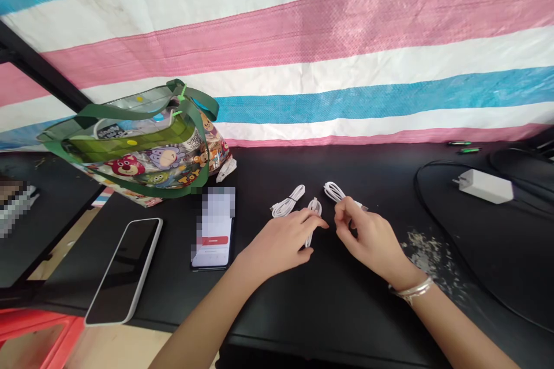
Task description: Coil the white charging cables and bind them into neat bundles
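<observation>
Two hands [280,242] [375,237] near three white cables [289,203]; two phones [124,274], one bag [151,168].

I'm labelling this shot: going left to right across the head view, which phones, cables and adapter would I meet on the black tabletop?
Dark-screened phone → lit phone → left white cable → middle white cable → right white cable → white power adapter.

Green-handled cartoon bag [171,160] near a lit phone [212,251] — white charger [487,186], striped sheet [324,23] behind.
</observation>
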A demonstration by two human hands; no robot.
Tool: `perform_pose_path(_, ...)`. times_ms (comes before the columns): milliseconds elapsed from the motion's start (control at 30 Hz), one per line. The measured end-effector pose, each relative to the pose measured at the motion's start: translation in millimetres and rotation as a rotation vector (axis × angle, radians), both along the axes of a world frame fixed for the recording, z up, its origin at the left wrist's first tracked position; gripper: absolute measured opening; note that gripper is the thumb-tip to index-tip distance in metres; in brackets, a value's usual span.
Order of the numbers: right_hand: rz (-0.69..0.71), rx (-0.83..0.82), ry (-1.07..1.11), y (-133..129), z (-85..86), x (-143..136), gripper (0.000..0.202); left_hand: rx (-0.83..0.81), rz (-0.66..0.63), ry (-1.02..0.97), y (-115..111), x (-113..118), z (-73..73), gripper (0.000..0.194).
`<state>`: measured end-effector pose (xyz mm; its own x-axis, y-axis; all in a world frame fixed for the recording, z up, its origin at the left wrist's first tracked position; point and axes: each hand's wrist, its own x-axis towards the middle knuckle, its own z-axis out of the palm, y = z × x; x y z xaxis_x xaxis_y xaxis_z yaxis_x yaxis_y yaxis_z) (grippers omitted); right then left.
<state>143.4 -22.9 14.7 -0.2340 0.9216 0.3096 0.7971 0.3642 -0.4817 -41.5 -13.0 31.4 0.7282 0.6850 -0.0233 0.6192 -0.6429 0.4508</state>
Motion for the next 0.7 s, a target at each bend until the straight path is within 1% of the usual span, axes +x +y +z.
perform_pose_path(100,-0.010,0.013,0.026,-0.8,0.4,-0.7,0.007,0.048,0.068,-0.017,1.3,5.3,-2.9,0.029)
perform_pose_path(233,-0.006,-0.003,0.066,-1.4,2.6,-0.8,0.005,0.102,0.178,-0.106,2.5,9.2,-4.4,0.023)
perform_pose_path(400,0.051,-0.036,0.105,-1.9,4.7,-1.2,0.006,0.135,0.273,-0.185,2.8,11.8,-3.7,0.011)
perform_pose_path(533,0.105,-0.074,0.131,-3.5,4.5,-1.5,0.007,0.190,0.275,-0.226,2.7,13.3,-6.2,0.006)
perform_pose_path(700,0.172,-0.156,0.202,-4.3,6.8,-0.1,0.007,0.300,0.205,-0.244,3.8,12.3,-10.9,0.005)
